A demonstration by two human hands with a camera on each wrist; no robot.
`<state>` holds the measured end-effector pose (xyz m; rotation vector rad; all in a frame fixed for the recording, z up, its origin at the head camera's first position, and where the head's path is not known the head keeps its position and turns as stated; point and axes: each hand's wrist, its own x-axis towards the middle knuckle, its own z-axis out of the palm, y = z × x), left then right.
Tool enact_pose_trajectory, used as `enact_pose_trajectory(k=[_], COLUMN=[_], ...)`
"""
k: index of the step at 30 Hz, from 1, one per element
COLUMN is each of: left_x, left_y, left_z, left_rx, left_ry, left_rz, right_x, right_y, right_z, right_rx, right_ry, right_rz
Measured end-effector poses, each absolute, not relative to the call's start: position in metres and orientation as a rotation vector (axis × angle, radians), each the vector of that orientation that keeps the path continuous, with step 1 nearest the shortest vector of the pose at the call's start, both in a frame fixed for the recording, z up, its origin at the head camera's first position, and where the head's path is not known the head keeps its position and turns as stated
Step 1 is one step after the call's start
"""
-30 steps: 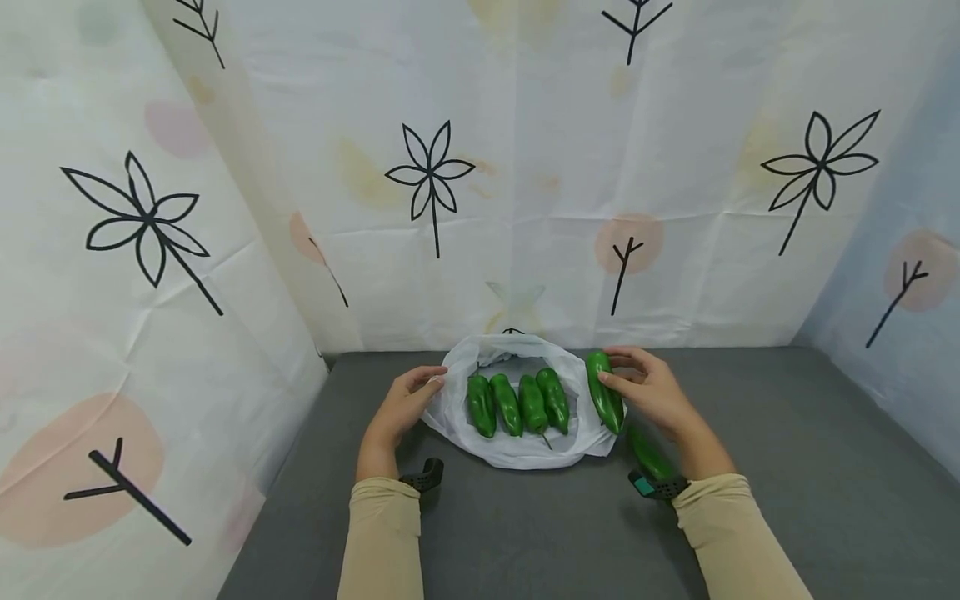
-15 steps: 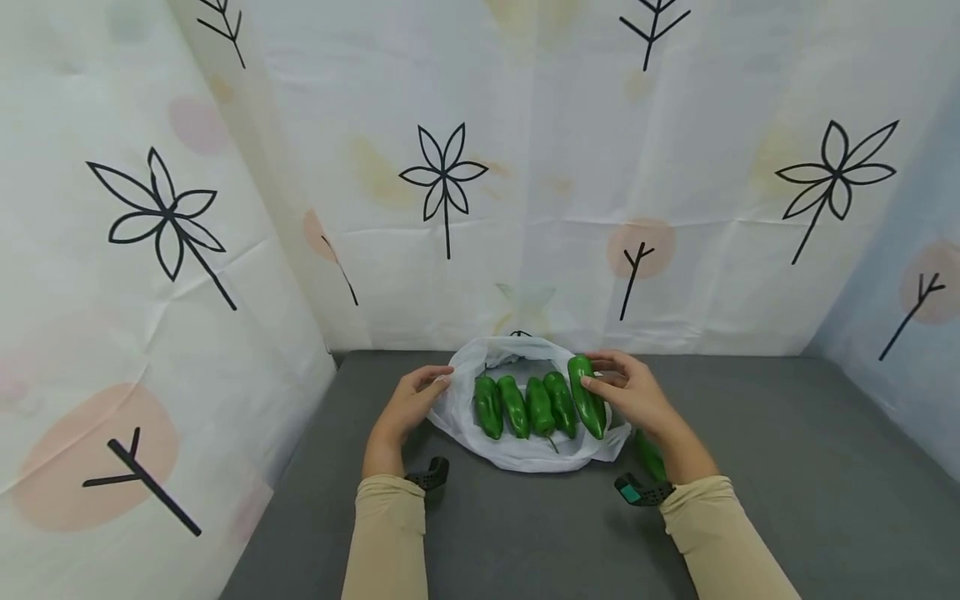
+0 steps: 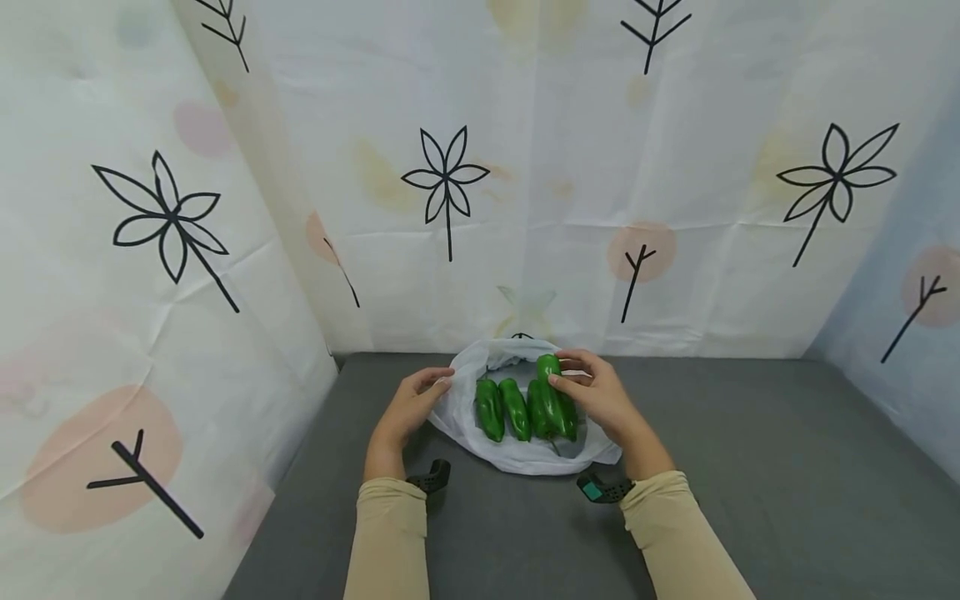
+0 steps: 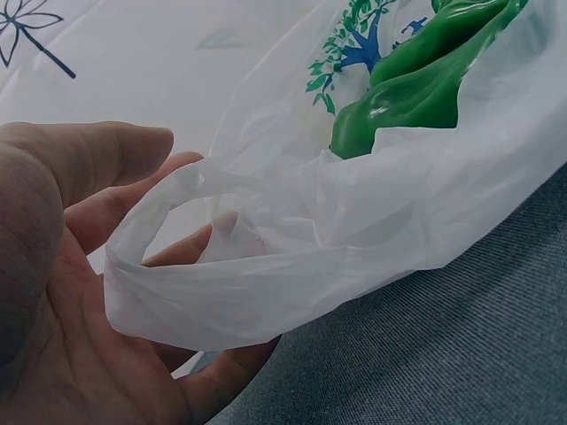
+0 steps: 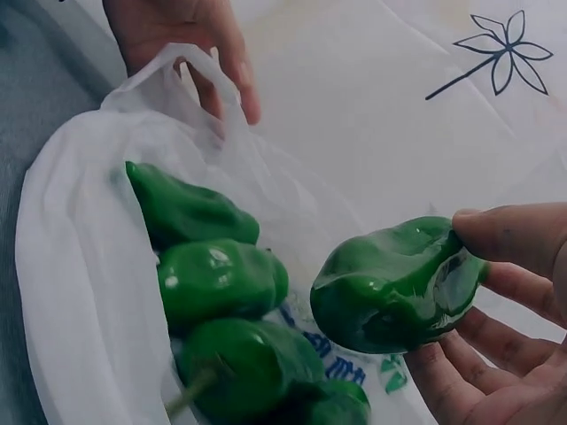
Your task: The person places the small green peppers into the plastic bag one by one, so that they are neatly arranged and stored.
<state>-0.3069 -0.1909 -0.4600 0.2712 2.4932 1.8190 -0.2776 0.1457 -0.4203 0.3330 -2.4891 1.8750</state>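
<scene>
My right hand pinches a long glossy green pepper between thumb and fingers, above the white plastic bag. Inside the bag's open mouth several more green peppers lie side by side, among them one pepper at the left. In the head view the held pepper overlaps those at the bag's right side. My left hand is at the bag's left edge. The left wrist view shows its fingers loosely bent behind the bag's handle loop, the thumb apart from the plastic.
A dark grey table carries the bag near its far edge. Pale cloth walls with flower and twig drawings stand behind and to both sides. Blue and green print shows on the bag's inside.
My right hand has moved left with its pepper, from the bag's right edge to over the other peppers. The left hand stays at the bag. A pepper beside the right wrist is now hidden.
</scene>
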Motion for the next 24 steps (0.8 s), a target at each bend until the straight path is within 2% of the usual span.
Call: enact_pose_trajectory(k=[24], left_x=[-0.308], left_y=[-0.192], left_z=[-0.46], left_rx=[0.26], left_ry=[2.494], left_rz=[1.815], right_x=[-0.294], right_y=[0.101], right_z=[-0.431], right_rx=[0.233], right_ry=[-2.469], right_rz=[1.941])
